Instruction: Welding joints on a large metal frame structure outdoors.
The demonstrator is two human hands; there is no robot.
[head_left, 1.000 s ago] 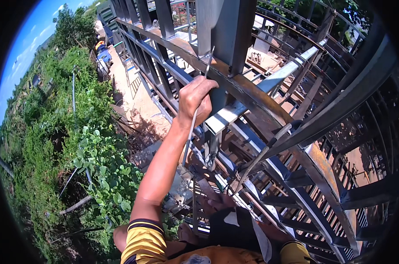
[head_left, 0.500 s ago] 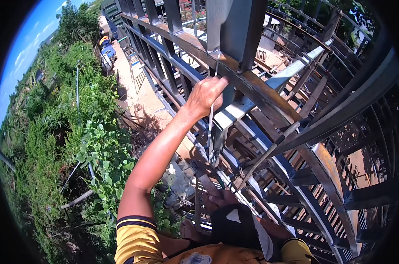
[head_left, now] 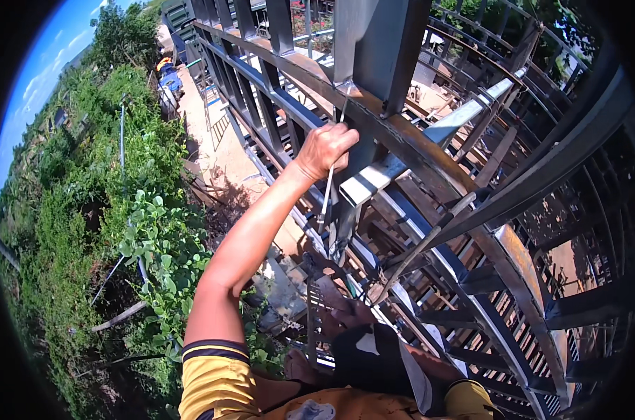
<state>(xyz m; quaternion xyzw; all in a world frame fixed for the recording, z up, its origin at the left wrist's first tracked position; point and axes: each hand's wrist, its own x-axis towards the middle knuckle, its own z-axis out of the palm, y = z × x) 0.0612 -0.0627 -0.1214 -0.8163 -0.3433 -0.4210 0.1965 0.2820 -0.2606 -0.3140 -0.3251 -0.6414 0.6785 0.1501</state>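
Observation:
My left hand [head_left: 329,148] is closed around a thin grey metal rod [head_left: 327,196]. The rod's upper end reaches the corner where a wide dark steel post [head_left: 380,52] meets a rust-streaked horizontal beam [head_left: 415,142]; its lower end hangs free. Lower down, in shadow, my right hand [head_left: 342,311] is closed about something dark that I cannot make out. A black piece with a pale edge [head_left: 366,357] covers part of my right forearm. Just right of the rod juts the open end of a pale square steel tube [head_left: 365,185].
Steel framing with many bars [head_left: 471,308] fills the right side. A dark curved cable or bar [head_left: 429,241] crosses it. On the left, bushes [head_left: 93,231] drop away beside a sandy path [head_left: 205,133] far below. My bare foot [head_left: 300,367] shows near the lower edge.
My left hand has shifted slightly left and down along the rod. The rod's lower end has swung a little left. My right hand stays in about the same place.

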